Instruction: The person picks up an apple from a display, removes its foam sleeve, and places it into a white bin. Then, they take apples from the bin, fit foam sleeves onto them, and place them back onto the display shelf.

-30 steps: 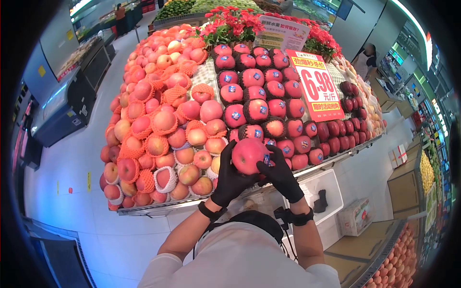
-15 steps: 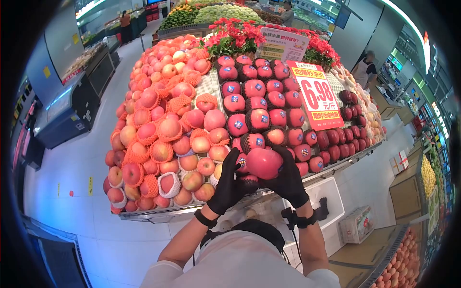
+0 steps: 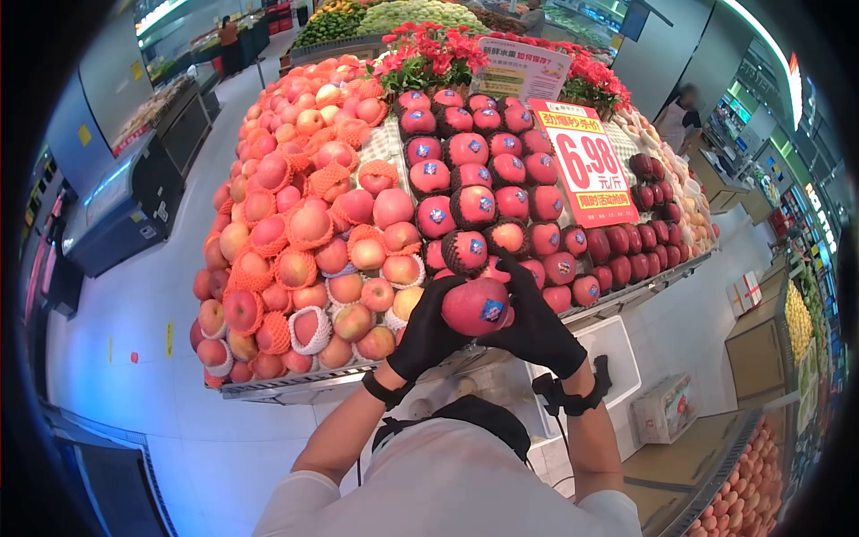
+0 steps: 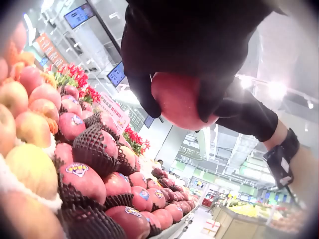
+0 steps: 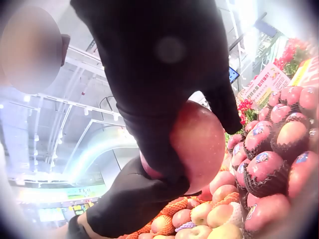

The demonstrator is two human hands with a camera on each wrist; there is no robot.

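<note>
A large red apple (image 3: 467, 309) with a blue sticker is held between two black-gloved hands, just over the front edge of the fruit stand. My left hand (image 3: 428, 331) grips its left side; in the left wrist view, dark fingers curl down over the apple (image 4: 177, 99). On the other side my right hand (image 3: 541, 329) holds it from the right and below, one finger reaching up past the fruit. In the right wrist view, thumb and fingers lie around the apple (image 5: 202, 144). Stickered apples in black foam nets (image 3: 474, 206) sit in rows right behind the hands.
Loose apples in orange and white nets (image 3: 309, 224) are heaped to the left. A red and yellow price sign (image 3: 586, 166) stands at the right, by dark red apples (image 3: 626, 259). Red flowers (image 3: 429, 54) line the back. Below the stand's edge is a white bin (image 3: 613, 358).
The apple has been turned between the hands, so its blue sticker now faces up. Half a second ago the left hand was apart from it on the left; now both hands hold it.
</note>
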